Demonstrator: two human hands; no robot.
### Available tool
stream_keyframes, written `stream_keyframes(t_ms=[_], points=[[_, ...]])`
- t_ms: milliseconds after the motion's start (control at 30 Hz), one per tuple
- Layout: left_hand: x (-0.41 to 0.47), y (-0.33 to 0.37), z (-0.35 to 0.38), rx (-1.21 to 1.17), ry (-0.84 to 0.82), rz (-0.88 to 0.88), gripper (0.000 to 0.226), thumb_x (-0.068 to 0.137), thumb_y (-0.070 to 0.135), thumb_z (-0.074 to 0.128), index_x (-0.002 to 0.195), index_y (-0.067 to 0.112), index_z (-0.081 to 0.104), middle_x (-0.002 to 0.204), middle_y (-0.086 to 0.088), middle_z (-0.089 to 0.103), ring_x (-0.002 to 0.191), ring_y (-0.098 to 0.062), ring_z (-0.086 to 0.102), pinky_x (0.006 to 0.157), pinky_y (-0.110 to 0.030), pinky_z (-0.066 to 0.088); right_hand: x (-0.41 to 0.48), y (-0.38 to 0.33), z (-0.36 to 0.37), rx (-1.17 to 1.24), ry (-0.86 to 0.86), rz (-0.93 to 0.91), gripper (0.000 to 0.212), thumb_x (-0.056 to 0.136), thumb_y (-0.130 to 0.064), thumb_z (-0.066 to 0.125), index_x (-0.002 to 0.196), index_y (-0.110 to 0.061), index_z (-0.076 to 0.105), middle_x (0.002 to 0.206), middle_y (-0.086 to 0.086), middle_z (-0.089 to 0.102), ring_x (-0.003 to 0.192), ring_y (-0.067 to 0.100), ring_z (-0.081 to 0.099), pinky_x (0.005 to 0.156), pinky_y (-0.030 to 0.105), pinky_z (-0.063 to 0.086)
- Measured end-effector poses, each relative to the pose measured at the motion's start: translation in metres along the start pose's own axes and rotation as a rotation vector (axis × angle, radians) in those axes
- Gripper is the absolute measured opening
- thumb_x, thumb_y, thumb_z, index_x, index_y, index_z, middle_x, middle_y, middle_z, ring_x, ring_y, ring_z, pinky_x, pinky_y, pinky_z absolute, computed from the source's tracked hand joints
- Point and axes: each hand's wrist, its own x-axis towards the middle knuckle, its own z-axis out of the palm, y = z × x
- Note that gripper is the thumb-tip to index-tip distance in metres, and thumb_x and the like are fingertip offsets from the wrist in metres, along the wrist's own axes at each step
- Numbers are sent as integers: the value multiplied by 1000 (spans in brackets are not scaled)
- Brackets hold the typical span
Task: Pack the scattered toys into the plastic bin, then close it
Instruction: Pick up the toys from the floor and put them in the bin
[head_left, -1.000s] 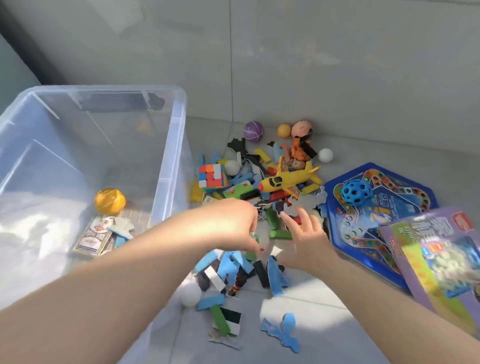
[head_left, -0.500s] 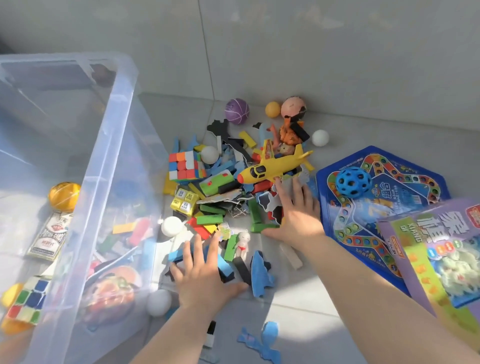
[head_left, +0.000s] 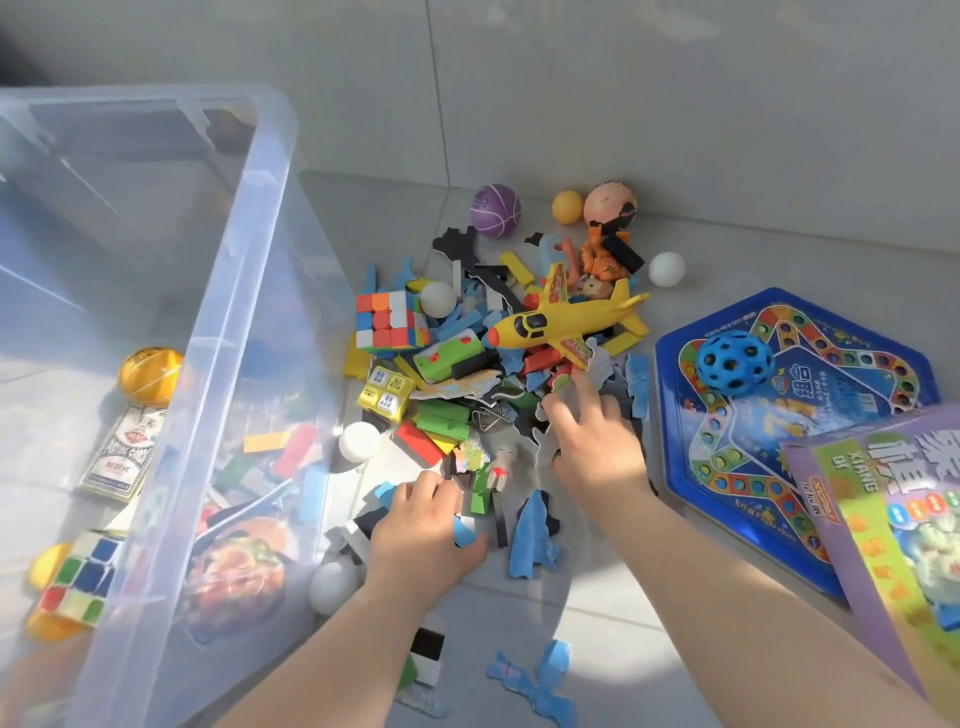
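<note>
Since the toys lay heaped on the floor against its right wall, the plastic bin (head_left: 223, 291) stood open at the left, close enough to load by the handful. It was nowhere near full: a card pack (head_left: 122, 452), a yellow ball (head_left: 148, 374) and a colour cube (head_left: 78, 582) sat on its bottom. No lid in view.

Blue game tin (head_left: 779, 467) lay flat at far right, a holed blue ball (head_left: 735, 364) resting on it and a purple box (head_left: 893, 519) overlapping its near corner. Judged: these flat bulky items are best packed last or stood on edge.

Main pile (head_left: 467, 395) lay between bin and tin: blocks, foam cut-outs, white balls, with a yellow plane (head_left: 561, 322) riding on top.

Both hands worked the near edge of the pile, palms down.
- Left hand (head_left: 421, 540): fingers bent down over flat foam pieces (head_left: 465, 530), thumb tucked under a blue one. It looked like a gathering grip, since thin pieces are easier scooped than picked singly.
- Right hand (head_left: 592, 447): fingers spread and slightly bent, tips pressing on pale cut-outs, nothing lifted. Likely raking them toward the left hand.

Risk judged: thin foam slipping out during the carry over the bin's rim.
</note>
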Motion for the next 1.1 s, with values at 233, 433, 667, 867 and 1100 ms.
stream_keyframes(t_ms=[233,433,667,867,1100], points=[[9,18,-29,-453,22,-277,23,75,32,63,72,23,42,96,7,39,91,-13,43,73,-24,33,0,10,-13,286,124,57,43,93,-3,41,133,-19,43,148,4,33,115,35,49,83,36,45],[16,45,-73,-634,131,-162,20,78,30,66,72,24,48,98,8,43,90,-10,44,76,-19,32,-20,20,-40,580,387,115,39,89,6,43,125,-7,54,125,14,55,109,32,53,77,23,34],[27,60,-188,-947,436,83,21,60,47,61,55,31,49,58,14,51,55,3,45,53,-7,34,-36,-20,-104,988,546,94,30,92,-1,43,117,-10,57,93,-4,53,79,1,49,65,-9,33],[6,-34,-283,-669,576,221,23,53,53,49,54,31,54,44,28,54,39,9,46,43,-1,32,-39,-91,-170,1172,513,-153,33,91,-1,46,81,-32,50,68,-18,48,56,-14,49,57,0,38],[-28,-155,-242,-356,372,-139,27,50,46,67,65,28,54,80,2,54,73,-1,52,65,-2,34,-25,-202,-174,1378,259,-172,15,90,-5,48,81,-13,57,64,3,48,64,16,41,59,23,38]])
